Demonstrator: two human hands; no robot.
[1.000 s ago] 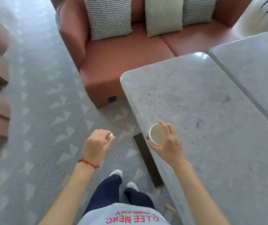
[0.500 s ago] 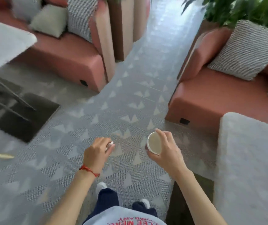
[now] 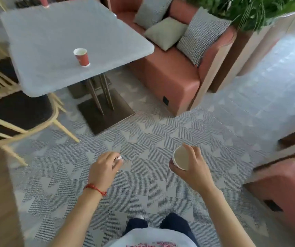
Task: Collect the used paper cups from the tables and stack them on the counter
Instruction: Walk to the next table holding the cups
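— Right hand (image 3: 193,166)?
— Curled round a paper cup (image 3: 180,158), thumb under the base, fingers over the far wall. Cup tipped sideways, pale inside turned toward the camera, carried in the air above the patterned carpet (image 3: 143,136).

— Left hand (image 3: 105,167)?
— Closed in a fist around something small and white (image 3: 119,157), only a sliver peeking out past the knuckles. Too little showing to name it. Red string bracelet (image 3: 95,188) on that wrist.

— Any other cup about?
— One red cup (image 3: 82,57), standing upright on the grey surface (image 3: 54,32) at upper left, close to the near edge, rim up, pale inside. Well apart from both hands.

— Around that surface?
— Dark pedestal base (image 3: 105,111) beneath. Pale wooden chair (image 3: 27,111) with a dark seat tucked against the left side. Terracotta sofa (image 3: 175,77) on the far right side, carrying three cushions (image 3: 166,32), two checked and one plain green.

— Further off?
— Green plant (image 3: 250,9) in a wooden planter behind the sofa arm. Part of another terracotta seat (image 3: 286,184) at right edge. Bottom of view: dark trousers and a white shirt with red lettering, blurred.
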